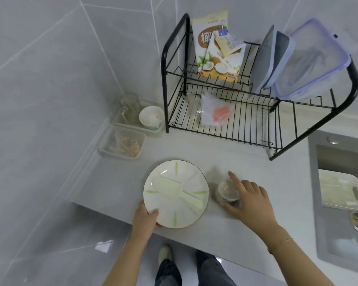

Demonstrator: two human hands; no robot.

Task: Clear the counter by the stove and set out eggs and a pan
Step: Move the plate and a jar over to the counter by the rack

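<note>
A white round plate (186, 176) with green leaf marks lies at the counter's near edge, and a pale green spatula-like utensil (174, 189) rests on it. My left hand (145, 218) grips the plate's near-left rim. Right of the plate stands a small clear jar (226, 191) with brownish contents. My right hand (249, 201) is wrapped around that jar, thumb at its base and index finger stretched past it. No eggs, pan or stove are in view.
A black wire dish rack (225, 129) stands at the back with a coconut snack bag (217, 50), lidded plastic boxes (310, 60) and a small packet. Plastic containers (120, 145), a glass and a white cup (151, 117) line the left wall. The sink (339, 157) holds a cutting board.
</note>
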